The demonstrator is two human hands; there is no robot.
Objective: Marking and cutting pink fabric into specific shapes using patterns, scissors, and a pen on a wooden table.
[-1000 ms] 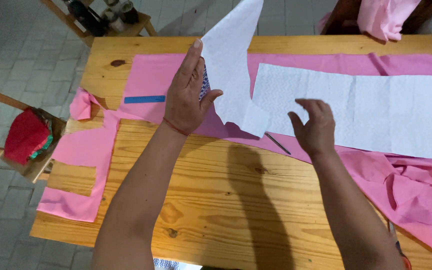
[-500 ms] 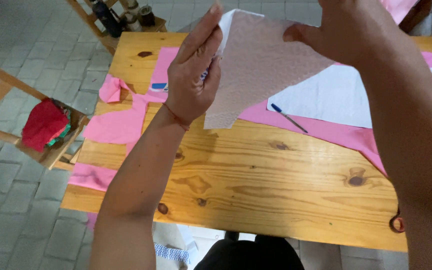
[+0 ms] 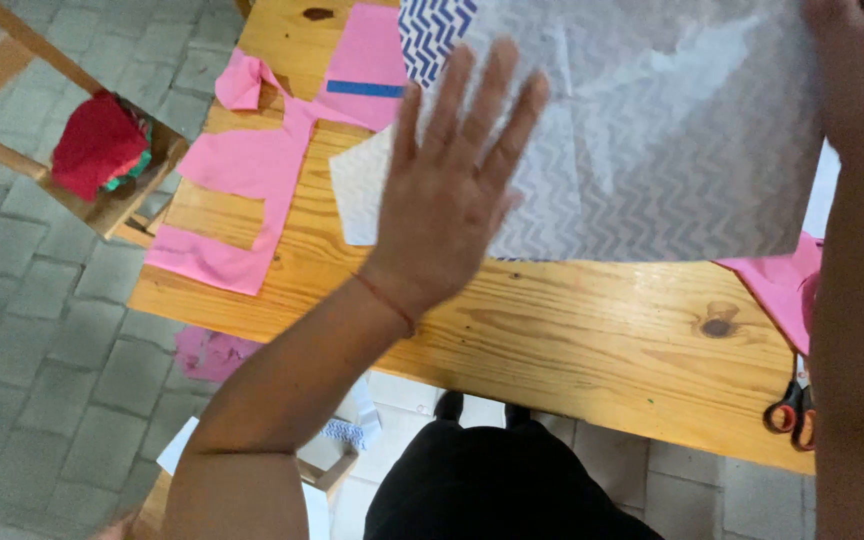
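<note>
A big translucent white paper sheet [image 3: 652, 130] lies over blue-and-white zigzag fabric [image 3: 432, 30], so the pattern shows grey through it. My left hand [image 3: 452, 190] is open, fingers spread, palm flat on the sheet's left part. My right hand [image 3: 857, 70] is at the sheet's upper right corner and seems to grip it; its fingers are hidden. My right forearm runs down the right edge of the view. The wooden table [image 3: 592, 330] is below the sheet.
Pink fabric pieces [image 3: 252, 165] and a blue strip [image 3: 364, 88] lie on the table's left end, more pink fabric [image 3: 782, 280] at the right. Orange-handled scissors [image 3: 792, 412] rest near the front right edge. A wooden chair [image 3: 12, 100] holds red cloth [image 3: 97, 145].
The sheet was lifted off the table with both hands and spread out wide. My left hand let go of its edge and now presses flat on it.
</note>
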